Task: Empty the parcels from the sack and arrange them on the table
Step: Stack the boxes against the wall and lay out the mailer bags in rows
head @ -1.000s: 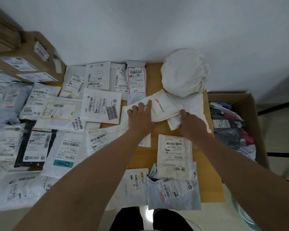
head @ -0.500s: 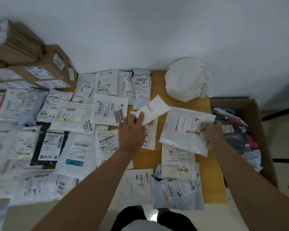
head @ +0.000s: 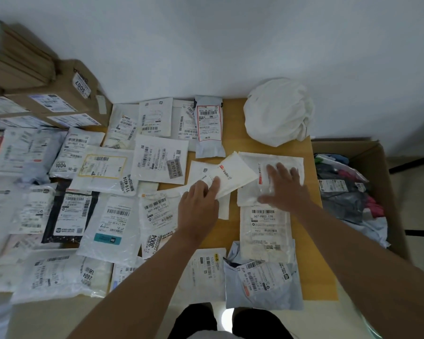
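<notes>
Wooden table (head: 240, 231) against a white wall, covered with labelled parcels. Left hand (head: 197, 209) pinching a white envelope (head: 233, 176); right hand (head: 283, 184) spread flat on a clear parcel (head: 267, 162). Crumpled white sack (head: 277, 111) at the far edge. Cardboard box (head: 377, 152) beside the table.

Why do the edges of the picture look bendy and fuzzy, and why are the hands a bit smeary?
In the head view the wide-angle lens bends the edges, so the cardboard boxes lean and the parcels at the far left blur; the right hand looks slightly smeared, as from motion, while the left hand and the middle labels stay sharper; the light is soft, with only faint shadows on the table.
</notes>
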A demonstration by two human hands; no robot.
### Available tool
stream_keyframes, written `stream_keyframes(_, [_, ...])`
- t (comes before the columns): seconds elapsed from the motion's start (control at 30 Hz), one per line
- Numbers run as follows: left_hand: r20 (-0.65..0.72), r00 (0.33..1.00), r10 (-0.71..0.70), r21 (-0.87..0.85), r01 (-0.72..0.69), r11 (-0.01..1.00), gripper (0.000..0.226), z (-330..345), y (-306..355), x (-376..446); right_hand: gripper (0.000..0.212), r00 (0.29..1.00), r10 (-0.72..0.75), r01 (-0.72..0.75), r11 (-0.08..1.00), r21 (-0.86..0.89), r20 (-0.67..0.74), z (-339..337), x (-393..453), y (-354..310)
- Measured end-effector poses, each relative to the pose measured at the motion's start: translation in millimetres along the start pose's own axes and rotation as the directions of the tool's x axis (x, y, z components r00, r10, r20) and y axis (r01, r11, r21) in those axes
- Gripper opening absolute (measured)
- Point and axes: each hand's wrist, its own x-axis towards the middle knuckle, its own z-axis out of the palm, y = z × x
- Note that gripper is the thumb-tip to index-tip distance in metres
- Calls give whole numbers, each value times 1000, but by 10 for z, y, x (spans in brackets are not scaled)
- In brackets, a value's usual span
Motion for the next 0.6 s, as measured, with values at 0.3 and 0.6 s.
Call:
stream_keyframes(0.3, [-22, 998, 55, 9, -55, 998, 46, 55, 20, 138, 63, 993, 41, -45, 998, -38, -114, -188, 347, 275])
stream_keyframes(0.6, [-10, 1000, 22, -15, -22, 1000, 46, 100, 90, 147, 69, 895, -220, 147, 967, -209, -389, 410, -343, -87])
